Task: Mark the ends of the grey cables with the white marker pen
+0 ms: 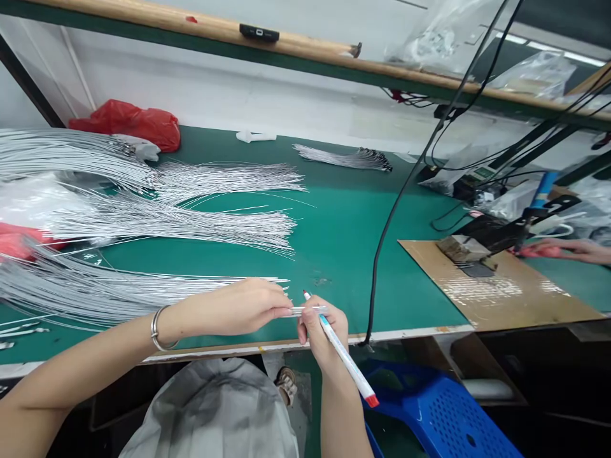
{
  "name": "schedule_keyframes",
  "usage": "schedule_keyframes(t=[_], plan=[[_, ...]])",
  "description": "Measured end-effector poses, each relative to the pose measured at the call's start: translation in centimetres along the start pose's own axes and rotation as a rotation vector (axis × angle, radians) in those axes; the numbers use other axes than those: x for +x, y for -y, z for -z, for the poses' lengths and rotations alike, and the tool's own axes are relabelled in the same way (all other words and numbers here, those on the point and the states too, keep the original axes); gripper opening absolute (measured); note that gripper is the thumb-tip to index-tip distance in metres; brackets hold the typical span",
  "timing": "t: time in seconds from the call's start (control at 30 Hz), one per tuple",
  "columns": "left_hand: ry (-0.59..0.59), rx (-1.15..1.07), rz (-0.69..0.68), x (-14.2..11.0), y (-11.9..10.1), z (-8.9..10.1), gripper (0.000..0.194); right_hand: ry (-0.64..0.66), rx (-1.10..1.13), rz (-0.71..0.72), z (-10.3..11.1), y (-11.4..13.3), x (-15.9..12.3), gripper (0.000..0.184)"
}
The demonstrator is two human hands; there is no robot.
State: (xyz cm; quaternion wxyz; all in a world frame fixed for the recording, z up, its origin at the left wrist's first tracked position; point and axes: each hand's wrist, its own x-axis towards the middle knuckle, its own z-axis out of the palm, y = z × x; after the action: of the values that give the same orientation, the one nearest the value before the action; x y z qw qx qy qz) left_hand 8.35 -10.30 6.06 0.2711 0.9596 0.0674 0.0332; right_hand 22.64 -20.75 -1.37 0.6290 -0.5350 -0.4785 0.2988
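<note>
My left hand (pixel 260 306), with a metal bangle (pixel 155 331) at its wrist, pinches a few thin pale wires (pixel 296 311) above the front of the green table. Their ends run rightward into the fingers of my right hand (pixel 329 324). That hand is also closed around a white marker (pixel 347 364) with a red end, slanting down to the right; its red tip points up left, beyond the fingers. Just behind my left hand lies a loose bundle of grey wires (pixel 191 287). How many wires I hold cannot be made out.
More wire bundles (pixel 229 222) spread over the left of the green table (pixel 344 235). A black cable (pixel 382 242) hangs across it. Cardboard (pixel 515 292) lies under a device at right, near another person's hand (pixel 573 250). A blue stool (pixel 443 407) stands below.
</note>
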Motion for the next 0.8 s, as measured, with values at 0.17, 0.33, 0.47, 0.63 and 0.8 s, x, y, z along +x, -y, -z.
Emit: schedule_keyframes(t=[0.17, 0.33, 0.47, 0.63, 0.8], plan=[[-0.015, 0.009, -0.023, 0.0, 0.1, -0.4, 0.028, -0.023, -0.074, -0.036, -0.1, 0.1, 0.0, 0.042], [-0.104, 0.012, 0.023, 0.2, 0.3, -1.0, 0.028, -0.020, -0.104, 0.011, 0.1, -0.3, 0.1, 0.043], [-0.097, -0.067, 0.029, 0.2, 0.0, -0.7, 0.027, 0.080, -0.117, 0.074, 0.7, -0.6, 0.0, 0.034], [0.017, -0.170, 0.014, -0.1, -0.3, 0.0, 0.028, 0.100, -0.122, 0.123, 0.8, -0.8, -0.1, 0.028], [0.015, -0.126, 0.009, -0.4, -0.3, 0.2, 0.026, 0.067, -0.083, 0.113, 0.5, -0.7, -0.3, 0.031]])
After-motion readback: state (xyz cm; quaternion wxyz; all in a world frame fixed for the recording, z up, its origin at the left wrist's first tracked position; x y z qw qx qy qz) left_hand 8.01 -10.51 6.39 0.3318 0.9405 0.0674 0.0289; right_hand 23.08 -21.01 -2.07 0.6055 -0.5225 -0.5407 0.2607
